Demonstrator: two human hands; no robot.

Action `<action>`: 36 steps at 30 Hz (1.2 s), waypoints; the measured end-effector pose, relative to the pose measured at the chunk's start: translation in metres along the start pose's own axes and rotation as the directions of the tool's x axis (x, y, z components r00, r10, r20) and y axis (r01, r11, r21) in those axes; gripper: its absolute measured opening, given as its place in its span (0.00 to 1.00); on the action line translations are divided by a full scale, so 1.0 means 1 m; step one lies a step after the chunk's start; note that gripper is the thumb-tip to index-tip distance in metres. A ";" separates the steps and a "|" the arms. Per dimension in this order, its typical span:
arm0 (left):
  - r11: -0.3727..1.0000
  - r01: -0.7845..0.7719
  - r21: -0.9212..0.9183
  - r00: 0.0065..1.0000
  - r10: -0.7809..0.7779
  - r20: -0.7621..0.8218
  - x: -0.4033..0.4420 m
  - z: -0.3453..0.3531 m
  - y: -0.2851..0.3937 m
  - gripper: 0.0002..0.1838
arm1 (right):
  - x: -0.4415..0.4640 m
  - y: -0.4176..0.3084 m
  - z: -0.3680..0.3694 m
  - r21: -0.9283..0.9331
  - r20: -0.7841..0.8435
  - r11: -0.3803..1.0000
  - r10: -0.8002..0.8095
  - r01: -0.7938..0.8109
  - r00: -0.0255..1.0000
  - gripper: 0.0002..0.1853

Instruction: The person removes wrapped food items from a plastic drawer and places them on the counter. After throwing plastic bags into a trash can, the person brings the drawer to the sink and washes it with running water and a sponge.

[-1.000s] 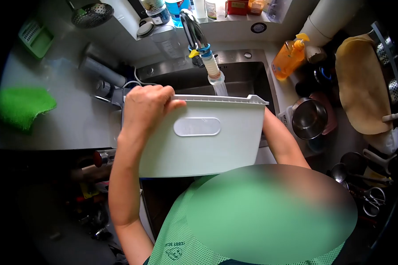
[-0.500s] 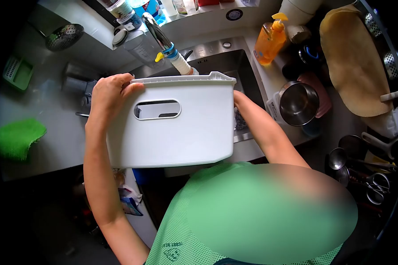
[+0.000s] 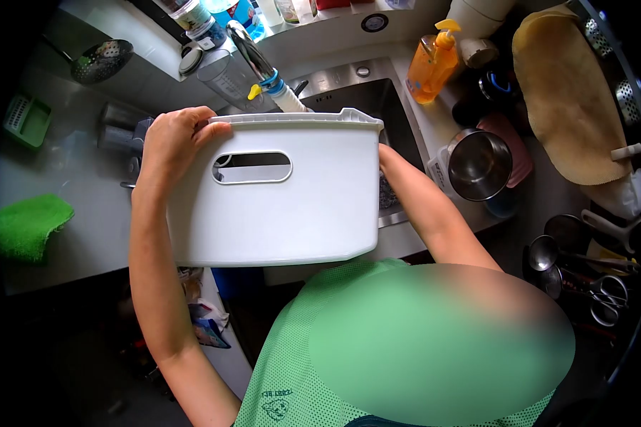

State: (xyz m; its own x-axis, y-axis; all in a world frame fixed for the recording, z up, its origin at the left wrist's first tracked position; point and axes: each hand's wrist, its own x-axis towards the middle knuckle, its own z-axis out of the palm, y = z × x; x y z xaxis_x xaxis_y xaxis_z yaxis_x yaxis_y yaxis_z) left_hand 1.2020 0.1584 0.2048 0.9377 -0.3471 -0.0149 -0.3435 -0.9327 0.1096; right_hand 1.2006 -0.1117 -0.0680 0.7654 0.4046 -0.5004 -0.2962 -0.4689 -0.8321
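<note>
A white plastic bin [image 3: 285, 220] with an oval handle slot is held up in front of me, over the near edge of the sink [image 3: 397, 107]. My left hand [image 3: 176, 139] is closed on its upper left corner, thumb along the rim. My right hand [image 3: 386, 158] reaches behind the bin's right side; only the wrist shows and the fingers are hidden. Just beyond the rim stands the chrome faucet [image 3: 249, 53] with a white filter nozzle [image 3: 286, 98] and a yellow lever. I cannot see whether water runs.
Right of the sink are an orange soap bottle [image 3: 432, 67] and a steel pot [image 3: 479, 165]. A green cloth [image 3: 34, 226] and a green soap dish [image 3: 28, 119] lie on the left counter. Ladles [image 3: 543, 255] and scissors [image 3: 608, 297] hang at the right.
The bin has risen slightly and tipped a little, so the view through its slot differs. My left hand moved up with it, keeping its grip. The right forearm has barely shifted.
</note>
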 end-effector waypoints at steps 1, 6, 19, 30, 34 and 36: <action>1.000 0.000 0.000 1.000 0.000 -0.002 -0.001 0.000 0.000 0.18 | 0.000 0.000 0.000 0.006 -0.004 1.000 -0.001 0.001 1.000 0.16; 0.992 -0.127 0.023 0.982 0.129 -0.137 -0.020 0.004 0.001 0.16 | -0.008 -0.002 -0.007 0.066 -0.013 0.998 -0.016 0.016 1.000 0.15; 0.983 -0.185 -0.002 0.865 0.162 -0.475 -0.128 0.082 0.008 0.19 | -0.042 -0.030 -0.039 -0.135 -0.033 0.929 0.343 -0.344 0.939 0.21; 0.977 -0.200 -0.076 0.796 0.117 -0.594 -0.169 0.120 0.018 0.18 | -0.055 -0.030 -0.044 -0.355 -0.267 0.922 0.060 -0.156 0.962 0.20; 0.955 -0.229 -0.189 0.883 0.122 -0.453 -0.176 0.124 0.024 0.16 | -0.062 -0.026 -0.033 -0.307 -0.329 0.929 0.099 -0.205 0.939 0.22; 0.944 -0.249 -0.215 0.904 0.147 -0.401 -0.180 0.131 0.024 0.16 | -0.062 -0.023 -0.027 -0.272 -0.346 0.932 0.136 -0.238 0.928 0.23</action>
State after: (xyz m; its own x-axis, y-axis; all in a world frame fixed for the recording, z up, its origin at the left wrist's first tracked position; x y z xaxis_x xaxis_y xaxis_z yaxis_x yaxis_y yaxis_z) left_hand 1.0185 0.1858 0.0797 0.8183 -0.4117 0.4010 -0.5465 -0.7736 0.3210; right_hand 1.1752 -0.1471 -0.0118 0.8678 0.0405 -0.4952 -0.3029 -0.7469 -0.5920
